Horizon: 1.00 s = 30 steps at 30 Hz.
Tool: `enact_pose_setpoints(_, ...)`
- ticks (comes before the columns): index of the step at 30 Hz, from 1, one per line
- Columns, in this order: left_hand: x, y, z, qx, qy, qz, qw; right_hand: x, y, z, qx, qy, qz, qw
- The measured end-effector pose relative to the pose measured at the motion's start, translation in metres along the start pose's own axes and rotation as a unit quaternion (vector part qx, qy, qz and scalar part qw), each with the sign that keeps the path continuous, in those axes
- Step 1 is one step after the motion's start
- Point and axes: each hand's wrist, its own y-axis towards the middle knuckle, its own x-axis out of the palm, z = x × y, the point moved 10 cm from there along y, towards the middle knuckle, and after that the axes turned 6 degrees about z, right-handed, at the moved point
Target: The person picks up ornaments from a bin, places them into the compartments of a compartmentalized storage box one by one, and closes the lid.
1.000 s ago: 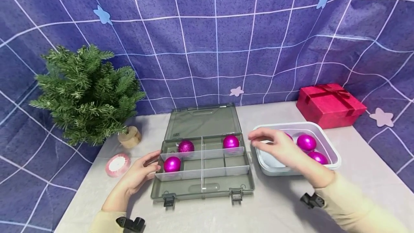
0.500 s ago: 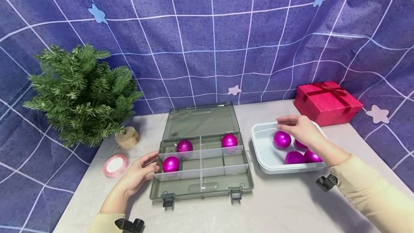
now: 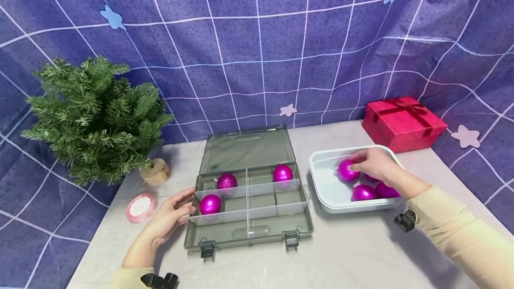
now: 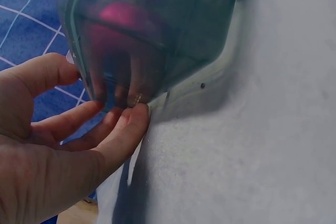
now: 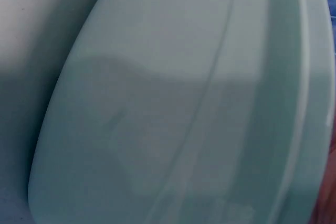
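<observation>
In the head view, my right hand [image 3: 375,164] reaches into a white tub [image 3: 323,193]. Its thumb and fingers pinch a shiny magenta Christmas bauble [image 3: 347,171]. More magenta baubles [image 3: 364,193] lie beside it, partly behind the hand. My left hand [image 3: 170,217] rests its fairly straight fingertips against the left side of a grey see-through compartment case [image 3: 218,234]; the left wrist view shows the fingers [image 4: 123,135] touching its wall. The case lies open, holding a glittery bauble [image 3: 226,183] and two smooth ones [image 3: 210,204]. The tub's outer wall [image 5: 157,103] fills the right wrist view, hiding the right hand.
A small artificial fir tree [image 3: 96,119] with a wooden base [image 3: 155,173] stands at the left. In front of it lies a roll of pink ribbon [image 3: 141,208]. A red gift box [image 3: 404,124] sits behind the tub. The case's raised lid [image 3: 249,150] leans back.
My right hand has moved right from the tub's left edge, then down onto a bauble, which it now pinches. The left hand stays at the case. The head view has shifted slightly.
</observation>
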Motion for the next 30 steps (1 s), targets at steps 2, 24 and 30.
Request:
enact_pose_setpoints(2, 0.0, 0.0, 0.0, 0.001, -0.003, 0.0, 1.0, 0.003, 0.001, -0.001, -0.007, 0.001, -0.004, 1.0)
enact_pose_setpoints(24, 0.0, -0.003, 0.0, 0.005, -0.014, -0.009, 0.9998, -0.009, -0.005, -0.018, -0.052, -0.041, 0.045, 0.9968)
enact_pose_setpoints(30, 0.001, -0.003, 0.002, 0.016, -0.023, -0.018, 0.9994, -0.019, -0.012, -0.043, -0.05, -0.028, 0.056, 0.9968)
